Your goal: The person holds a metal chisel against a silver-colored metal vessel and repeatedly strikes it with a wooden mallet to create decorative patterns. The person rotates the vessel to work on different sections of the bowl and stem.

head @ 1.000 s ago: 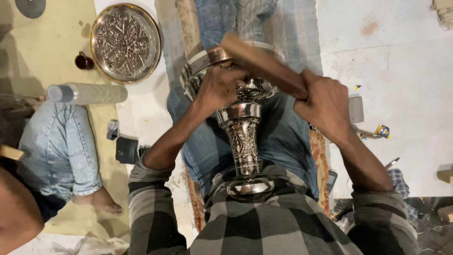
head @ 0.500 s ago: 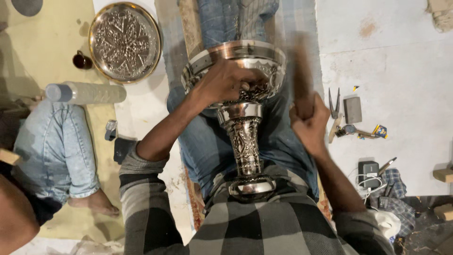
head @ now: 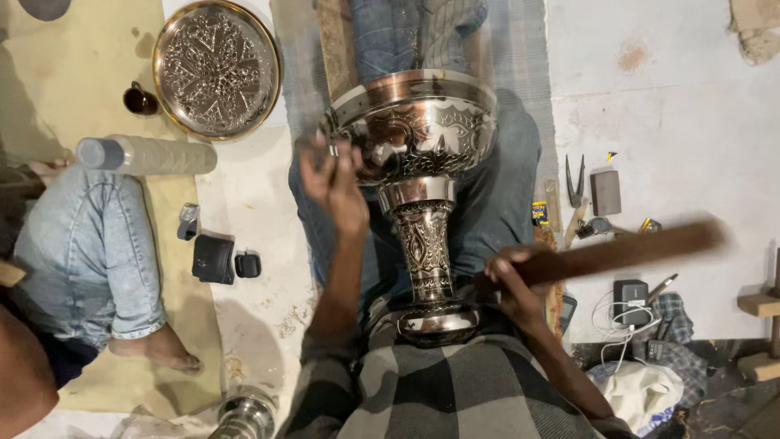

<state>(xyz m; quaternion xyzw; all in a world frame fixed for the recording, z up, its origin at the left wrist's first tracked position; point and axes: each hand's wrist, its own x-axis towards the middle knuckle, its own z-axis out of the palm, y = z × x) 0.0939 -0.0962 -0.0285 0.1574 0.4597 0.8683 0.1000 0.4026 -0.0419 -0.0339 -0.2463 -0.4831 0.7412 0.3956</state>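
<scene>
A large engraved metal goblet-shaped vase (head: 418, 154) lies along my lap, its foot against my checked shirt and its wide copper-rimmed bowl pointing away. My left hand (head: 333, 183) is raised beside the bowl's left side, pinching a small thin tool I cannot make out. My right hand (head: 512, 280) grips a dark wooden stick (head: 626, 250) that stretches out to the right, blurred by motion and well clear of the vase.
An engraved round metal tray (head: 216, 69) lies on the floor at the upper left with a plastic bottle (head: 146, 155) below it. Another person's jeans-clad leg (head: 89, 244) sits at the left. Small tools (head: 589, 195), a charger and cloths lie at the right.
My right hand swung the wooden stick from across the vase's bowl down and out to the right. My left hand came off the bowl's rim and lifted beside it.
</scene>
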